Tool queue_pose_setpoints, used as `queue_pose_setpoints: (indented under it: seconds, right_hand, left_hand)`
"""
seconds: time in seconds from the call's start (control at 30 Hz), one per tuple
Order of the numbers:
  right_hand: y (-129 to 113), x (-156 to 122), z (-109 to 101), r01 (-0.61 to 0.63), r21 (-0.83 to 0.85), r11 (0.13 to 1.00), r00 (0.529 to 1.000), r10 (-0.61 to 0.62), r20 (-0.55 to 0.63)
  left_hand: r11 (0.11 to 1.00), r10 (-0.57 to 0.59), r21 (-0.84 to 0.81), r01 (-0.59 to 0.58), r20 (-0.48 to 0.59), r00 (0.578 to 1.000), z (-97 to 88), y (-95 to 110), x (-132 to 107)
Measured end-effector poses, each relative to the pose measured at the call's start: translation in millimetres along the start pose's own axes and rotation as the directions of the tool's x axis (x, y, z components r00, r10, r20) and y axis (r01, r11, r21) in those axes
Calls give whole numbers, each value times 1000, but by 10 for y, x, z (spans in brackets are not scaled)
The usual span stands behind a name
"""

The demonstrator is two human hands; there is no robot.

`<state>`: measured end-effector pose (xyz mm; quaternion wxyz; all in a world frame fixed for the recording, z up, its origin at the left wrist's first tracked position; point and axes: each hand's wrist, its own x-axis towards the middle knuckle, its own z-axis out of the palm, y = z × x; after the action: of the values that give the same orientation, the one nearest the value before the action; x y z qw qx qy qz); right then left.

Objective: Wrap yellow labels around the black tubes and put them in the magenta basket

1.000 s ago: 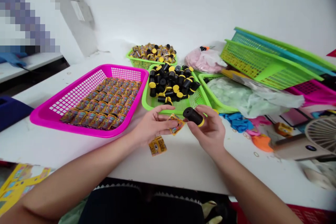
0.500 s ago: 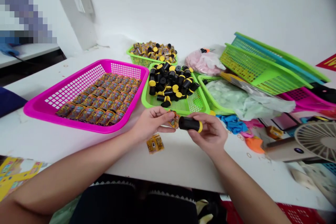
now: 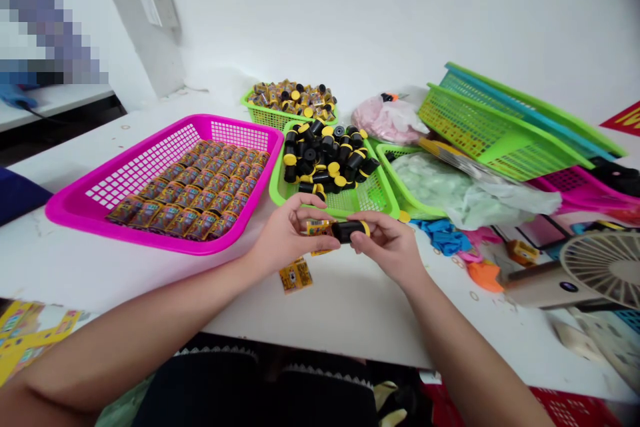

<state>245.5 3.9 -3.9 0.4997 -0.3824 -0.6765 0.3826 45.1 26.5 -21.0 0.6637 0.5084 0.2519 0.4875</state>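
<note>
My right hand (image 3: 391, 247) grips a black tube with a yellow cap (image 3: 350, 231), held sideways. My left hand (image 3: 286, 235) pinches a small yellow printed sticker (image 3: 319, 229) against the tube's open end. Both hands hover just above the white table (image 3: 350, 307), in front of a green basket (image 3: 373, 195) holding several bare black-and-yellow tubes. Another yellow sticker (image 3: 296, 276) lies on the table below my left hand. A pink basket (image 3: 150, 177) at the left holds rows of labelled tubes.
A second green basket (image 3: 265, 117) of labelled tubes stands behind. At right lie a green basket with a plastic bag (image 3: 450, 190), stacked green and blue baskets (image 3: 505, 130), a pink bag (image 3: 387, 120), a small fan (image 3: 595, 263) and coloured scraps. Yellow sticker sheets (image 3: 30, 333) lie bottom left.
The tube and sticker have come together: my right hand turned the tube level and moved it left, and my left hand brought the sticker onto it.
</note>
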Motion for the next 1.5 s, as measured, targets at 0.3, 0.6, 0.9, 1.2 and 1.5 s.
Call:
queue_pose_setpoints:
  seconds: [0.3, 0.6, 0.9, 1.2, 1.5]
  right_hand:
    - [198, -24, -29, -138, 227, 964, 989, 144, -10]
    - [214, -32, -41, -120, 260, 958, 990, 136, -45]
    - [130, -16, -67, -117, 189, 975, 993, 118, 2]
    - [-19, 23, -31, -24, 21, 999, 1000, 25, -19]
    - [31, 4, -49, 103, 24, 994, 994, -103, -25]
  left_hand:
    - [953, 183, 266, -144, -126, 975, 36, 68, -25]
    - [948, 23, 317, 0, -68, 997, -67, 5, 9]
    - [986, -50, 162, 45, 28, 998, -44, 32, -41]
    - [979, -19, 203, 16, 14, 1000, -72, -1, -39]
    - [996, -73, 48, 73, -10, 997, -13, 65, -35]
